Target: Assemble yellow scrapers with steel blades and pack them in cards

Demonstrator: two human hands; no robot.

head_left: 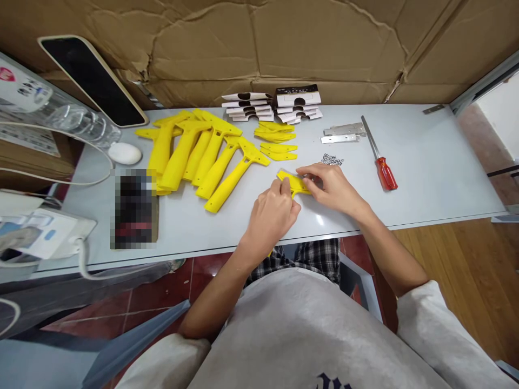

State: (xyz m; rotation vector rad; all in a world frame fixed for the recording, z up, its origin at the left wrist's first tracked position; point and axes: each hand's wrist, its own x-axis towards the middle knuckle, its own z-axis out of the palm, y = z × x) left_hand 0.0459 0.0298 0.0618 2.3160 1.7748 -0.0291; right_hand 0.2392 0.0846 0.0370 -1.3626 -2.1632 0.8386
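My left hand (274,212) is closed around a yellow plastic scraper (288,179) near the table's front edge, its T-shaped head up and most of its handle hidden by my fingers. At the right end of that head, my right hand (333,186) grips with bent thumb and fingers; whether a small part is between them is hidden. Just beyond the right hand lies a small pile of screws (331,160). Several loose curved yellow strips (279,152) rest behind the scraper. To the left are several more yellow scraper handles (237,175), overlapping in a row.
A red-handled screwdriver (385,173) lies at the right, beside flat metal blades (343,133). Folded white-and-black cards (298,98) stack against the cardboard (324,48). A phone (95,81), a water bottle (77,116), a white mouse (125,153) and a white power strip (52,232) occupy the left.
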